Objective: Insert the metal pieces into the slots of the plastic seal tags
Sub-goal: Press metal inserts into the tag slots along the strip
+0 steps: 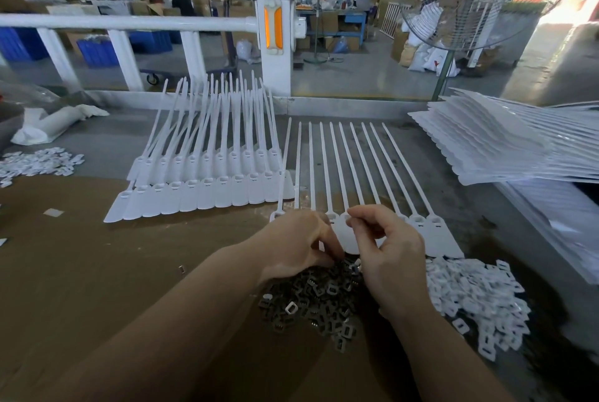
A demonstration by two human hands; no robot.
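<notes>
A strip of white plastic seal tags point(434, 233) lies flat in front of me, its long tails pointing away. A pile of small dark metal pieces point(321, 301) sits on the cardboard just below it. My left hand point(295, 242) reaches into the top of the pile with curled fingers, seemingly pinching pieces; what the fingertips hold is hidden. My right hand point(385, 252) hovers over the tag heads, thumb and forefinger pinched together near a slot; the piece between them is too small to see.
Stacked tag strips point(207, 181) lie to the left. A heap of small white plastic caps point(479, 298) sits at the right, another point(39, 161) at far left. A stack of white sheets point(492, 142) lies at right. A white railing point(129, 23) borders the table behind.
</notes>
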